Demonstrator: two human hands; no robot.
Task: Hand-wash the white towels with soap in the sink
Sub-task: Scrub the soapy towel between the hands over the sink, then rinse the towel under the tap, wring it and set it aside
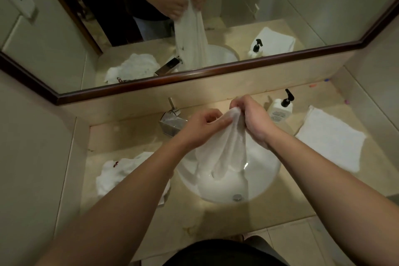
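Both hands, left hand [201, 128] & right hand [251, 117], grip wet white cloth towel [224, 147] over round white ceramic sink [265, 181], set in beige stone surface [237, 218]; wood-framed mirror [194, 75] behind sink.

Beige countertop [248, 211] carries crumpled towel [114, 174], folded towel [332, 138], soap bottle [280, 110].

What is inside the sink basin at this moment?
The lower end of the white towel, gripped at its top by the left hand and right hand, hangs into the sink. The drain shows; the basin beneath the towel is covered.
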